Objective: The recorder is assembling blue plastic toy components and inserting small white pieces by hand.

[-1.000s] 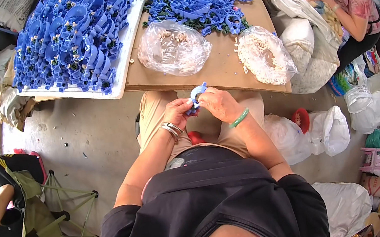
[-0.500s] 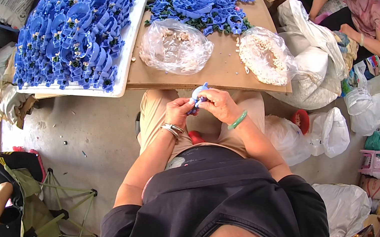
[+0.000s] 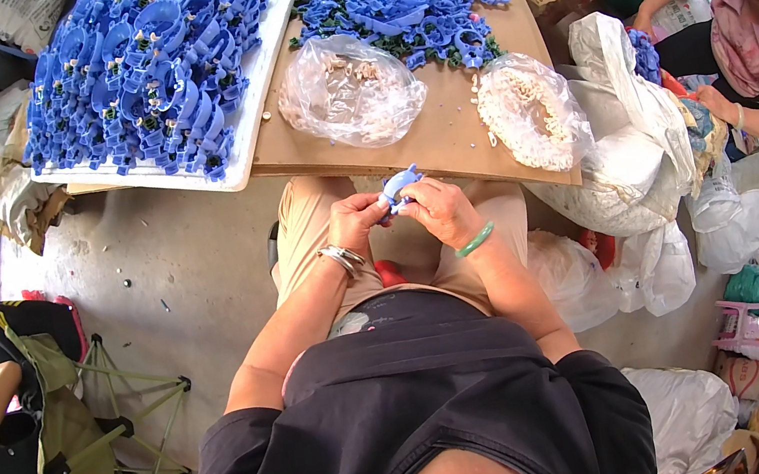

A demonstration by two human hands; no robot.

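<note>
Over my lap, just off the table's near edge, a small blue plastic part (image 3: 400,181) is held between both hands. My left hand (image 3: 357,222), with bangles at its wrist, pinches the part from the left. From the right, the fingers of my right hand (image 3: 443,210) are closed on it too; a green bangle circles that wrist. Fingers cover much of the part's lower side. Ahead on the cardboard-topped table (image 3: 448,135) lie a clear bag of small pale pieces (image 3: 352,92) and another bag of cream-coloured pieces (image 3: 532,113). Behind them spreads a heap of blue plastic parts (image 3: 400,5).
A white tray (image 3: 253,107) piled with blue parts juts past the table edge at left. White sacks (image 3: 624,128) crowd the right side, near a seated co-worker (image 3: 751,39). At lower left stands a green folding chair (image 3: 67,424); someone's arm shows beside it.
The blue part has turned slightly in my fingers, showing more of its length; my hands stay nearly in place. The co-worker has shifted right, with something blue and red now visible by their hands.
</note>
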